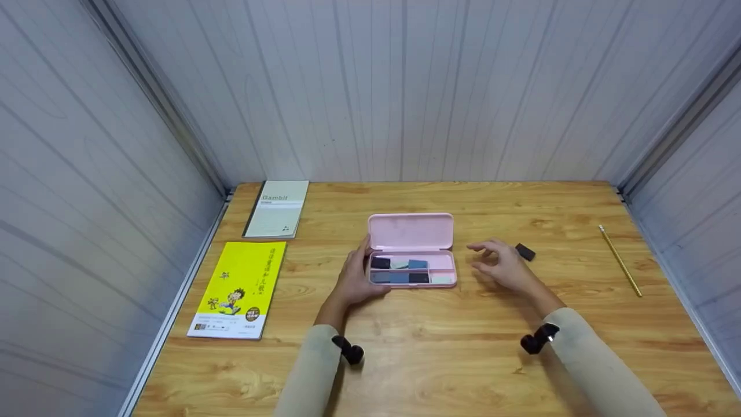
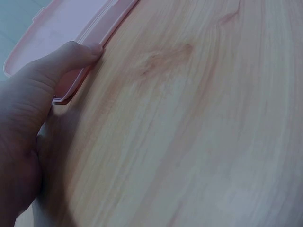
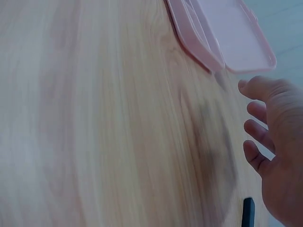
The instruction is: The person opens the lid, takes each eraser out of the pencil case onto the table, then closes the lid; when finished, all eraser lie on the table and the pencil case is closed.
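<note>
A pink pencil case (image 1: 456, 269) lies on the wooden table with its lid (image 1: 411, 231) raised at the back. Inside, small rectangular blocks in black, blue-grey and white sit in its compartments; in the front left one, a long blue-grey block ends in black (image 1: 399, 278). My left hand (image 1: 354, 279) grips the case's left end, thumb along the front edge, as the left wrist view (image 2: 28, 104) also shows. To the right of the case, my right hand (image 1: 503, 267) hovers with loosely bent fingers, holding nothing. Just beyond it lies a small black block (image 1: 525, 252), partly visible in the right wrist view.
A yellow children's book (image 1: 240, 289) lies at the left, with a pale notebook (image 1: 278, 208) behind it. Toward the right edge lies a gold pencil (image 1: 620, 260). Pale panels (image 1: 399, 87) wall the table at the back and both sides.
</note>
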`<act>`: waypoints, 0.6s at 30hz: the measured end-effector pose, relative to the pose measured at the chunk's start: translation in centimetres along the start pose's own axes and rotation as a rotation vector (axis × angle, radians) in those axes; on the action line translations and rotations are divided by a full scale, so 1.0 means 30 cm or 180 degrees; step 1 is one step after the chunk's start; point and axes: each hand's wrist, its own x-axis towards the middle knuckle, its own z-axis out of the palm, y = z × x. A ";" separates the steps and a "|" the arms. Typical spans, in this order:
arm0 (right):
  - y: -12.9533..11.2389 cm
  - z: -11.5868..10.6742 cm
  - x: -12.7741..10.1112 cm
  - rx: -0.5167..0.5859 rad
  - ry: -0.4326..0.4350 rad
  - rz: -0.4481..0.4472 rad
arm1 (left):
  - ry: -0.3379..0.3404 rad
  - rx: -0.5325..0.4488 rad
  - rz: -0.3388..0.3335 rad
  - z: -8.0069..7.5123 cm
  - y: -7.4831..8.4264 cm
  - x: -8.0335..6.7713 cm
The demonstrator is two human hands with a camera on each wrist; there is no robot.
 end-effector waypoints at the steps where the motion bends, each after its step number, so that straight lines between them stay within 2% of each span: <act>1: -0.008 0.007 0.005 0.0038 -0.0037 0.0024 | -0.0002 0.0002 -0.0007 0.000 -0.001 0.000; 12: -0.099 0.098 0.064 0.0281 -0.0333 0.0034 | -0.0005 -0.0006 0.0004 0.004 0.000 0.001; 18: -0.151 0.136 0.089 0.0370 -0.0478 0.0102 | 0.0003 0.0039 0.0088 0.001 0.000 0.001</act>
